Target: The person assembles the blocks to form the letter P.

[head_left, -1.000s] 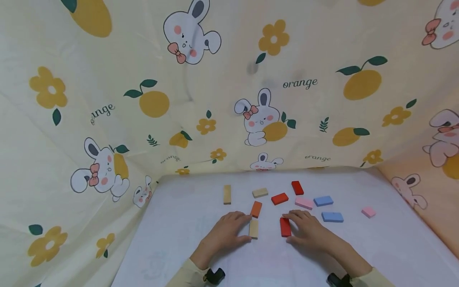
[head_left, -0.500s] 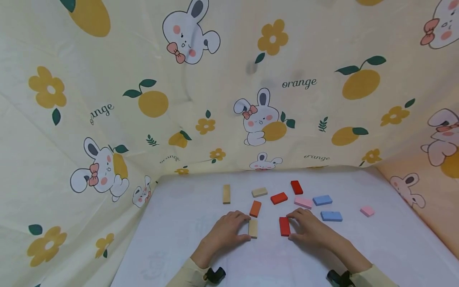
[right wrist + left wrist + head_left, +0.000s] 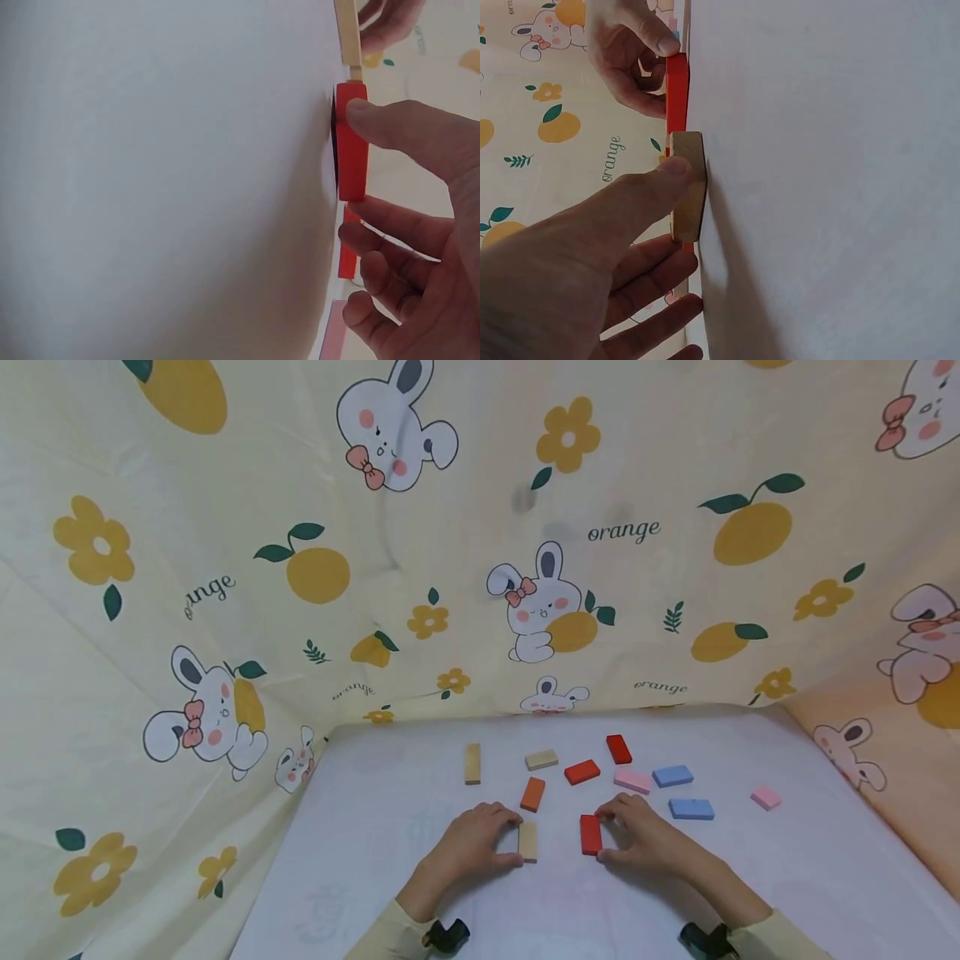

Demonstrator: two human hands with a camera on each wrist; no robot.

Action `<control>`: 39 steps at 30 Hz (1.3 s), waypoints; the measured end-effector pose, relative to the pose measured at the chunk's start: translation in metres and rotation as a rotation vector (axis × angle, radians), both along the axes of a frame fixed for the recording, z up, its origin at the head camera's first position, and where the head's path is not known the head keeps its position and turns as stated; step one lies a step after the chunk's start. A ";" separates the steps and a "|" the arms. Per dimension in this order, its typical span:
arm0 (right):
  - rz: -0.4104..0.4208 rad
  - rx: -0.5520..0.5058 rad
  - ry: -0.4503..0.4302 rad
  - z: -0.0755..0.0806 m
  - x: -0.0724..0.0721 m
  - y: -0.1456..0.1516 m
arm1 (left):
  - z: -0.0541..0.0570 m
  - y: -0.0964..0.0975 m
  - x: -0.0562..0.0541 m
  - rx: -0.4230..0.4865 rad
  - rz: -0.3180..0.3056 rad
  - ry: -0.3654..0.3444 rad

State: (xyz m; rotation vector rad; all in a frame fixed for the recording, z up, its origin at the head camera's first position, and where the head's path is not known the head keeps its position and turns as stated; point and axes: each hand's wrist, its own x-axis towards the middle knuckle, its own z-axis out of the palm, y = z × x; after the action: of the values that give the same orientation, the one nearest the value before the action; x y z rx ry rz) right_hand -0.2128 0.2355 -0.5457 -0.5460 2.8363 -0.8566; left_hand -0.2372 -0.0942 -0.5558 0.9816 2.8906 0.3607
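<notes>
My left hand [image 3: 471, 843] pinches a flat tan wooden block [image 3: 528, 842] by its two ends, thumb at the near end and index finger at the far one. In the left wrist view, the thumb presses the end of this tan block [image 3: 688, 214] while the other fingers spread below. To the right, my right hand [image 3: 647, 835] grips a flat red block [image 3: 590, 835] the same way. The right wrist view has the thumb on the red block [image 3: 352, 161], with a dark shadow along its underside. A gap separates the two held blocks. Just beyond the tan one lies an orange block [image 3: 532, 794].
Farther back lie two more tan blocks [image 3: 472, 764], two red blocks [image 3: 582, 772], a pink block [image 3: 633, 779] and two blue blocks [image 3: 691, 809]. A small pink block [image 3: 766, 798] sits apart at the right. A patterned cloth [image 3: 450, 568] hangs behind the white table [image 3: 375, 827].
The tan block has shifted slightly toward me, widening its gap from the orange block. The red block has moved a little left and nearer, with my right hand. The head view has drifted slightly.
</notes>
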 end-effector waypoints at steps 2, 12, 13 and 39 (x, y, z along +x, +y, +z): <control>0.009 -0.002 0.001 0.001 0.001 -0.001 | 0.001 0.000 0.002 -0.003 -0.003 0.003; 0.053 -0.041 0.004 0.000 0.002 -0.009 | 0.004 -0.001 0.020 0.013 -0.007 -0.020; 0.057 -0.039 0.012 0.000 0.002 -0.010 | 0.004 -0.001 0.023 0.012 -0.004 -0.022; 0.093 -0.017 -0.009 -0.004 -0.004 -0.046 | 0.007 0.014 0.069 -0.037 0.054 -0.077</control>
State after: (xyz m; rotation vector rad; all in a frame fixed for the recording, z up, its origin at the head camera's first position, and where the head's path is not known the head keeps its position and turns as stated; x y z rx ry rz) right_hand -0.2164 0.1894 -0.5498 -0.6679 2.7733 -0.8653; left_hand -0.1678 -0.0807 -0.5492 0.8659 2.8484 0.3392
